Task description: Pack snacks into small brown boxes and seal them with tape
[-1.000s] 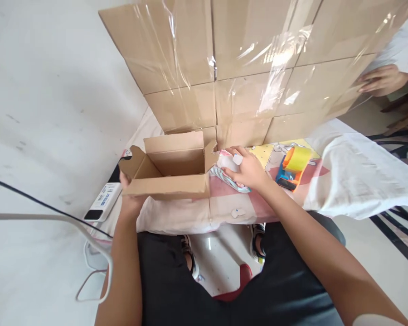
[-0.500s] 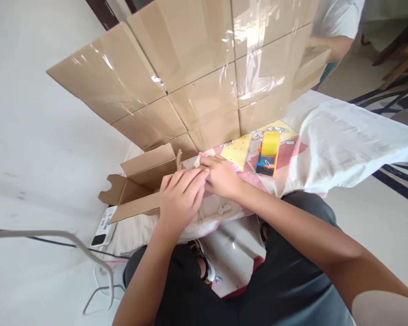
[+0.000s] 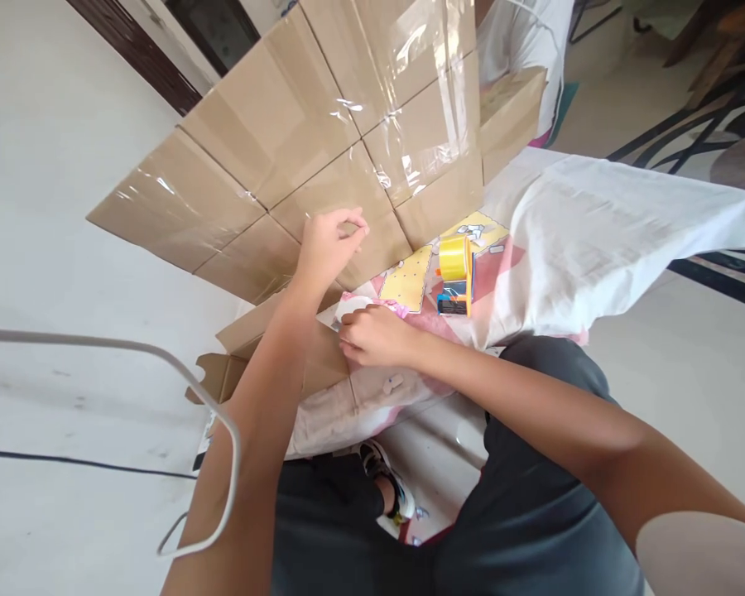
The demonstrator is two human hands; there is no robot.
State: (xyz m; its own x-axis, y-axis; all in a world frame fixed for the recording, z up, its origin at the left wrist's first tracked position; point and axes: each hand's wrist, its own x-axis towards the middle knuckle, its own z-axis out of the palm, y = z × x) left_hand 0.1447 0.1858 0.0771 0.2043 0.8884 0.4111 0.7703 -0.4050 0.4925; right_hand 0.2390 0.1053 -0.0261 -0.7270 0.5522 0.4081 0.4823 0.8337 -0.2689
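Note:
My left hand (image 3: 335, 240) is raised in front of the stacked cartons, thumb and fingertips pinched together. Whether anything thin is between them I cannot make out. Below it, my right hand (image 3: 372, 335) is closed at the near right end of a small open cardboard box (image 3: 326, 364), its curled fingers against the edge. The fingertips are partly hidden. My left forearm covers much of this box, whose side flap (image 3: 214, 377) sticks out at the left. A tape dispenser (image 3: 454, 277) with a yellow roll stands on the cloth to the right of my right hand.
Taped brown cartons (image 3: 323, 124) form a wall behind the hands. A patterned tablecloth (image 3: 403, 385) and white cloth (image 3: 589, 248) cover the table. A grey cable (image 3: 161, 352) loops at the left. Another person in a white top (image 3: 527, 37) is behind the cartons.
My left hand has parted from my right hand and risen up in front of the cartons. My right hand stays low, now at the box's end. The view has shifted.

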